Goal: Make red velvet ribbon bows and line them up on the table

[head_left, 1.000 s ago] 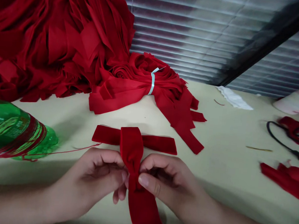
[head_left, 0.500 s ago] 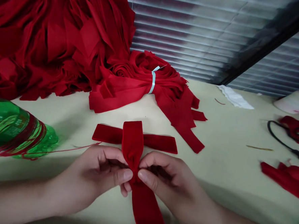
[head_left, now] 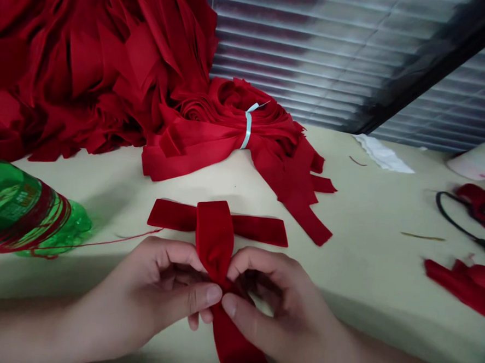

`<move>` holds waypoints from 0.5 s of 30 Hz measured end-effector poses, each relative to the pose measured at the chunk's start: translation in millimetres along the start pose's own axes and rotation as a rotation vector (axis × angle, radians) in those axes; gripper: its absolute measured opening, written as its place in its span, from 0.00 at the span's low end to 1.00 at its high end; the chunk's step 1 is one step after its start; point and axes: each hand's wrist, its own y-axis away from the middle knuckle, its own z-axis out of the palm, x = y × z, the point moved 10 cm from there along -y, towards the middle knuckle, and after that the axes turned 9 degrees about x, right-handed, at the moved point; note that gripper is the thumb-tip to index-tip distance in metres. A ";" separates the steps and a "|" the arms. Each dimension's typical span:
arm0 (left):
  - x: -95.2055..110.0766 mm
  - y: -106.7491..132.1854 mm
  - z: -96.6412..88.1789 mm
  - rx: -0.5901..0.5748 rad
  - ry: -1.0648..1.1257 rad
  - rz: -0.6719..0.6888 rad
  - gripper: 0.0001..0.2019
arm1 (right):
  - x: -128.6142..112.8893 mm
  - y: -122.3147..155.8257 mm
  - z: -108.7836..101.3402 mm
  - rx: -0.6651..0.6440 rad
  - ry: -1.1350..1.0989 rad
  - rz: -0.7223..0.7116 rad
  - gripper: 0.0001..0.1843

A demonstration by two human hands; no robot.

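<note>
A red velvet ribbon is pinched at its gathered middle between my two hands. One end forms a loop pointing away from me, and the other runs down toward the near edge of view. My left hand closes on it from the left, thumb on top of the gathers. From the right, my right hand grips the same spot, its thumb almost touching the left one. Just beyond the loop, a flat red ribbon piece lies crosswise, partly covered by it. My fingers hide the underside of the gathers.
A green plastic bottle wound with red thread lies at left, its thread trailing toward my left hand. Behind are a big heap of red ribbons and a tied ribbon bundle. White tissue, a black cable and red scraps lie at right.
My left thumb has slid slightly right and down over the gathers. The right thumb has shifted a little lower, and the loop leans and looks wider at its base.
</note>
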 end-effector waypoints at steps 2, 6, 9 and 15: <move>-1.6 0.3 -0.8 -0.003 -0.003 -0.016 0.05 | -0.5 -0.8 -1.3 -0.001 0.038 -0.006 0.04; -5.4 1.0 -0.7 -0.039 -0.002 -0.081 0.06 | -2.5 -2.1 2.5 -0.111 -0.035 0.013 0.06; -4.0 2.0 0.9 -0.064 -0.011 -0.092 0.08 | -4.9 -2.1 3.0 -0.146 -0.085 0.020 0.06; -4.3 4.9 6.9 -0.083 -0.031 -0.092 0.04 | -11.0 0.3 -1.5 -0.002 0.051 -0.085 0.04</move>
